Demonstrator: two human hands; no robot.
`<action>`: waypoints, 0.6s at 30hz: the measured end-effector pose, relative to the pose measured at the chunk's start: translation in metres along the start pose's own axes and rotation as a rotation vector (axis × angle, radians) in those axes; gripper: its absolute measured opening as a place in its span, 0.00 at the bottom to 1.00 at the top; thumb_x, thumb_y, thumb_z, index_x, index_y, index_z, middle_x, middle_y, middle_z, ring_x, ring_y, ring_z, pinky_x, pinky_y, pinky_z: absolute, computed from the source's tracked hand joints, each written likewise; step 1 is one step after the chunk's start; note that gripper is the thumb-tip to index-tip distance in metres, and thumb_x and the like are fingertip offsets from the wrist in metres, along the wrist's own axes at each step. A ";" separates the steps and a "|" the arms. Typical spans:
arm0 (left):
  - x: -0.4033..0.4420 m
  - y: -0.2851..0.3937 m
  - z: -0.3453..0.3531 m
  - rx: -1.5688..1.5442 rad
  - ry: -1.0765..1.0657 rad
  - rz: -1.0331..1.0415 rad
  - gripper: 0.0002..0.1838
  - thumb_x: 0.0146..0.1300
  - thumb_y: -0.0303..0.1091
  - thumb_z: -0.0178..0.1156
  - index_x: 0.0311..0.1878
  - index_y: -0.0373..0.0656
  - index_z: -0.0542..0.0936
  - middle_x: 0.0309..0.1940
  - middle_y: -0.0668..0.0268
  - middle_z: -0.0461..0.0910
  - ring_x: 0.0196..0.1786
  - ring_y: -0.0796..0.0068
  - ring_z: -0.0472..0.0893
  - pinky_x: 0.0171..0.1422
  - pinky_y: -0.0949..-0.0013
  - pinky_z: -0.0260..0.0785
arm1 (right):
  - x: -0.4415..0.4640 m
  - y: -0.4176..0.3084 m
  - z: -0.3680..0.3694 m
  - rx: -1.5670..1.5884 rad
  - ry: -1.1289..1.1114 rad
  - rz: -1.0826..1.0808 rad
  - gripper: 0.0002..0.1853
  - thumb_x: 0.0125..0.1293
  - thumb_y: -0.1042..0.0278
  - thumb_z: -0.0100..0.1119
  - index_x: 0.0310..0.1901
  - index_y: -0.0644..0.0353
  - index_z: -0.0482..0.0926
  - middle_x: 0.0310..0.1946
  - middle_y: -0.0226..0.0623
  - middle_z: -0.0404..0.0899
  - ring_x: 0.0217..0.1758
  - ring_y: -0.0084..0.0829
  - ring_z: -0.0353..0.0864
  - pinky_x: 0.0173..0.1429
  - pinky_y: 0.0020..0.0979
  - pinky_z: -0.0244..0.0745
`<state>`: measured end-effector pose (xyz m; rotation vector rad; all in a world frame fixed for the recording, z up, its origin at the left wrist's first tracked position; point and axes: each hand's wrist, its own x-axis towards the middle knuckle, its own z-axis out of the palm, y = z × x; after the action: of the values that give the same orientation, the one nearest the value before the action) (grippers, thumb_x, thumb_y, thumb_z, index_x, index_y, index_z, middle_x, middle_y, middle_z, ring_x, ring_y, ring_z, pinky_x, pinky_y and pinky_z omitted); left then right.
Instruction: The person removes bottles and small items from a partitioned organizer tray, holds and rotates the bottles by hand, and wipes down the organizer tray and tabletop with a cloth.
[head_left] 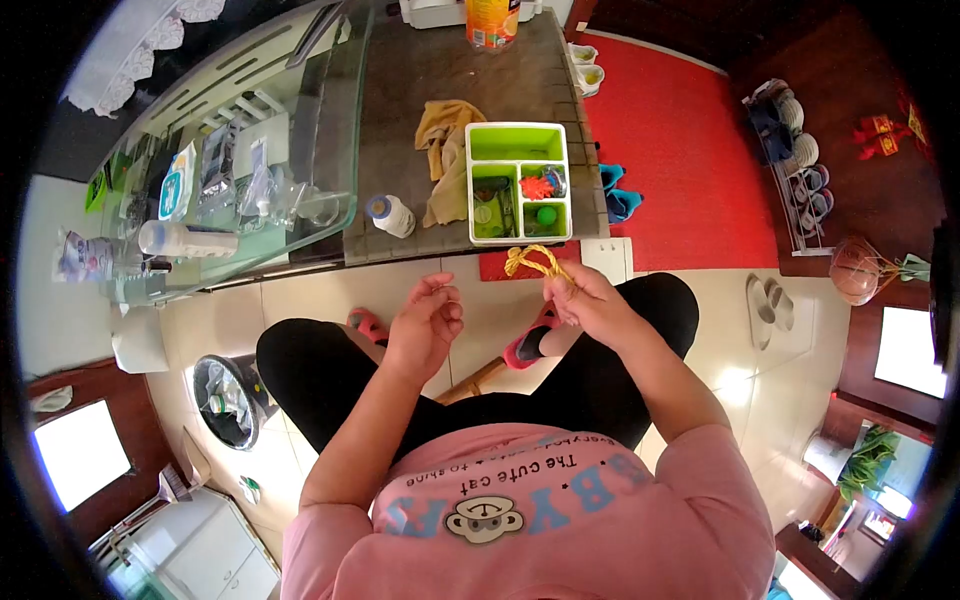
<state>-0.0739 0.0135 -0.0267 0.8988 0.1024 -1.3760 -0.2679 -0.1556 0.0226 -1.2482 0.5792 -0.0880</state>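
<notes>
Pinching the rope (pixel 537 262) between its fingers, the right grip (pixel 562 287) is held near the counter (pixel 420 65); the left grip (pixel 452 300) is loosely curled. On the counter, the box (pixel 518 240) is set, with cloth (pixel 449 190) and bottle (pixel 392 216) placed left.

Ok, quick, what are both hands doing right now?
Left hand: half open, fingers loosely bent, nothing seen in it.
Right hand: closed, holding a yellow cord.
</notes>
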 end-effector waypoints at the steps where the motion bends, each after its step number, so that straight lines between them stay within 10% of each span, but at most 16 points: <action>1: -0.001 0.002 0.001 0.009 0.005 -0.014 0.12 0.66 0.29 0.48 0.52 0.44 0.70 0.40 0.68 0.75 0.42 0.75 0.75 0.46 0.71 0.68 | 0.000 -0.004 0.002 -0.047 0.008 -0.006 0.18 0.73 0.52 0.43 0.36 0.60 0.68 0.19 0.22 0.61 0.20 0.14 0.58 0.27 0.18 0.58; 8: -0.003 0.005 0.019 0.037 -0.119 0.007 0.21 0.65 0.37 0.51 0.60 0.44 0.66 0.55 0.61 0.72 0.56 0.66 0.74 0.61 0.61 0.65 | -0.002 -0.006 0.006 0.018 -0.076 -0.022 0.21 0.73 0.47 0.41 0.35 0.60 0.69 0.19 0.23 0.61 0.20 0.14 0.57 0.27 0.19 0.57; 18: -0.004 -0.032 0.030 0.445 -0.124 -0.134 0.22 0.65 0.23 0.47 0.63 0.37 0.63 0.52 0.58 0.73 0.57 0.65 0.74 0.61 0.65 0.69 | 0.002 0.004 0.041 -0.928 0.121 -0.454 0.07 0.60 0.67 0.58 0.35 0.62 0.75 0.40 0.42 0.74 0.42 0.46 0.75 0.47 0.42 0.69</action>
<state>-0.1156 0.0011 -0.0198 1.1866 -0.2519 -1.6088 -0.2488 -0.1193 0.0261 -2.2804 0.4307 -0.2982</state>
